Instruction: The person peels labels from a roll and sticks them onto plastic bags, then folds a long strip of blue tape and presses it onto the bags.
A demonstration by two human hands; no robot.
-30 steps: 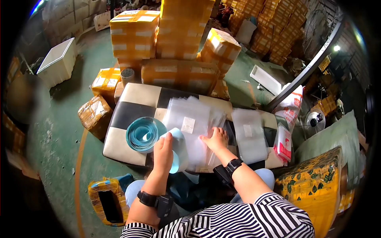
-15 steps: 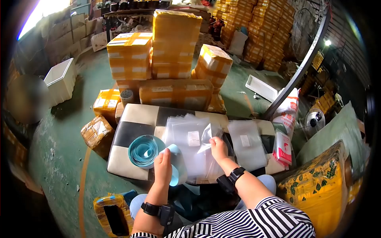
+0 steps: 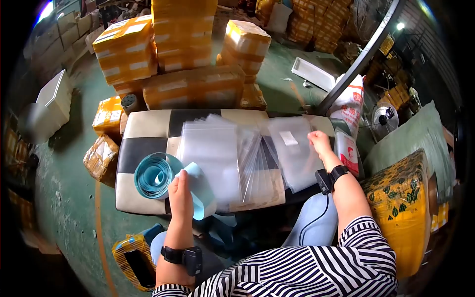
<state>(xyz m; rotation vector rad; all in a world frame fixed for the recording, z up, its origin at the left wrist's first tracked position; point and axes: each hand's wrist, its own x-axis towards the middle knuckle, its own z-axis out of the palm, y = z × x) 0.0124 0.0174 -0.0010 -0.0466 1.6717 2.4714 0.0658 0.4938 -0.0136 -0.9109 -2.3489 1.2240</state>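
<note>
A checkered cushioned bench point(image 3: 133, 198) carries clear plastic bags. My left hand point(image 3: 181, 194) has its fingers closed on the loose end of a blue strip, beside the blue roll point(image 3: 154, 177) at the bench's left. Over the right pile of clear bags point(image 3: 292, 161), my right hand point(image 3: 320, 143) pinches the edge of a bag that bears a white label point(image 3: 288, 138). The left pile of clear bags point(image 3: 210, 153) lies in the middle, with several bags fanned out point(image 3: 251, 163) toward the right pile.
Taped cartons point(image 3: 195, 88) stand behind the bench. A metal pole point(image 3: 361, 59) rises at its right rear, near a red-and-white sack point(image 3: 349, 104) and a fan point(image 3: 385, 116). A yellow-wrapped bale point(image 3: 401, 218) is at the right; a phone point(image 3: 138, 267) lies at lower left.
My right hand has moved right, from the left pile to the right one, and the labelled bag with it. The view has shifted. My left hand keeps the blue strip.
</note>
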